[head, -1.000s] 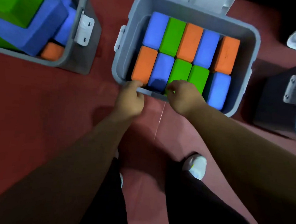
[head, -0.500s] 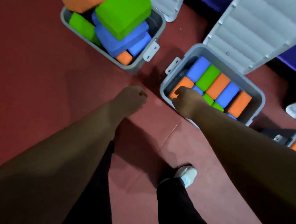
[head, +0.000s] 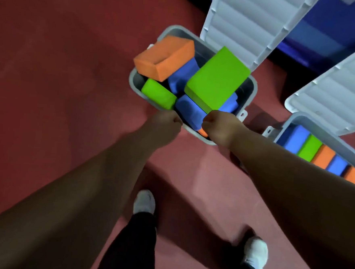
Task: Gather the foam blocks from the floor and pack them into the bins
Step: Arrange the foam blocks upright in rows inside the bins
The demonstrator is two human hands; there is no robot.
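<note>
Overhead, from the head camera: the person stands on a red floor (head: 51, 66) and reaches both arms down to the near rim of the jumbled bin (head: 132, 81), whose lid (head: 243, 23) stands open behind it. The left hand (head: 164, 124) and the right hand (head: 220, 124) lie side by side at that rim, fingers curled together into fists. Whether they clamp the rim or merely rest against it cannot be told, since the fingertips are hidden. The foam sits loosely here: an orange block (head: 165, 58) tilts over the far-left corner, a large green block (head: 217, 78) rides slanted on top and well above the rim, and a small green block (head: 158, 94) and a blue block (head: 191, 113) lie beneath. To the right, apart from it, the second bin (head: 286, 129) holds its blocks upright in tidy rows under its own raised lid (head: 333, 88). The step in hand is probably steadying or repacking the jumbled bin. It would go best with one hand bracing the rim while the other lifts off the two raised blocks first, then stands every piece on edge in rows as in the neighbour. Otherwise the pile looks too high for the lid to close, and the tilted orange block may tip out.
</note>
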